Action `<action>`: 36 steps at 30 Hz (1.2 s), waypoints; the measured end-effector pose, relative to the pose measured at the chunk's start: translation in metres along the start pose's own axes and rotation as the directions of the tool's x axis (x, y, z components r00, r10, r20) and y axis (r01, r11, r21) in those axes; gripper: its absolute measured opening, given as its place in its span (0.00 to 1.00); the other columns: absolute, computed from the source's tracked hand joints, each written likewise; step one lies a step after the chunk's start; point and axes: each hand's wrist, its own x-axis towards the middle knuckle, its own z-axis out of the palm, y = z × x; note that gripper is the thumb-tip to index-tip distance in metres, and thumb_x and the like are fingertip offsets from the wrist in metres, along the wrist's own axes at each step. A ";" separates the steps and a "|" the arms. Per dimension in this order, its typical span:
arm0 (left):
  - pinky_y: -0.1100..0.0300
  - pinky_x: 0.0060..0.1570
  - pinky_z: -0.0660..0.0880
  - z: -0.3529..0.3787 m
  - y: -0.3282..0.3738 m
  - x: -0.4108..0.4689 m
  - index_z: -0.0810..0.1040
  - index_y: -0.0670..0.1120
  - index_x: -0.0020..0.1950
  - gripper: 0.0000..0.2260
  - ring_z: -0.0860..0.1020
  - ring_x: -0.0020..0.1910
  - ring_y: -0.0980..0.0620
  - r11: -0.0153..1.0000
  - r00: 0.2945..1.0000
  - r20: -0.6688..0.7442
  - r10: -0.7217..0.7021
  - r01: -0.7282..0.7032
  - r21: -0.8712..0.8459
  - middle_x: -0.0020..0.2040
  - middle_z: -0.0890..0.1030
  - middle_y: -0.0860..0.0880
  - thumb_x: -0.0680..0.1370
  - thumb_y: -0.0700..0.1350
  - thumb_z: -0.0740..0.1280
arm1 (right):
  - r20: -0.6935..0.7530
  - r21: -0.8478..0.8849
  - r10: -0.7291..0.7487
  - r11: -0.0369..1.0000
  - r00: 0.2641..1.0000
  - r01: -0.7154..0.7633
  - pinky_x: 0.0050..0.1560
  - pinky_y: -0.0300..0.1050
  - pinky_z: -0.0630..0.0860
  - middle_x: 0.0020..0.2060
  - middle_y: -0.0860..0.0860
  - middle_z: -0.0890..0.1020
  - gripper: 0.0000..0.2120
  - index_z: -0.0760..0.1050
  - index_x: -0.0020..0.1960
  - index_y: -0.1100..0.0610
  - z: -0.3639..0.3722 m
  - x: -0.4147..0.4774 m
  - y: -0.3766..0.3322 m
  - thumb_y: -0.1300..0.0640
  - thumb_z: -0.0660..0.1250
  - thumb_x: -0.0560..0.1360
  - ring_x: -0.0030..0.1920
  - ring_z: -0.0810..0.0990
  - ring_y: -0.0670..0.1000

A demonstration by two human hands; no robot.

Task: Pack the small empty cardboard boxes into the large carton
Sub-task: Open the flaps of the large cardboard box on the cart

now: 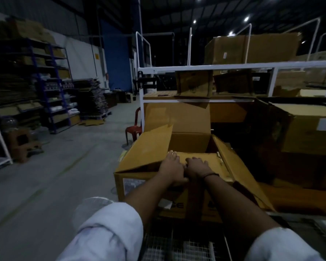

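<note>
The large brown cardboard carton (149, 178) stands just in front of the person on a wire-mesh surface (177, 245), with its top open. The inside is dark, and I cannot tell if any small box is already in it. Both hands lie side by side on the near flap (205, 159), which is folded in over the mouth. The left hand (172, 166) presses with its fingers stretched flat. The fingers of the right hand (197, 165) look bent, and I cannot tell if they pinch the flap.

Two small open cardboard boxes (193, 82) wait on the shelf of the white metal rack (196, 100) behind the carton.

I think the main danger is this flap: if it stays down, it narrows the opening and a small box may catch on it. A hard push could also crease the flap or slide the carton on the mesh. The upright left flap (149, 147) may fall inward.
</note>
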 end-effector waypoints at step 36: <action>0.37 0.77 0.55 0.130 -0.179 -0.023 0.55 0.49 0.84 0.44 0.50 0.81 0.32 0.735 0.918 0.254 -0.305 0.396 -0.551 0.84 0.43 0.40 0.77 0.77 0.50 | -0.001 0.050 -0.002 0.999 1.000 0.002 0.73 0.64 0.63 0.70 0.57 0.74 0.29 0.74 0.67 0.52 0.046 0.060 -0.106 0.31 0.53 0.80 0.73 0.65 0.62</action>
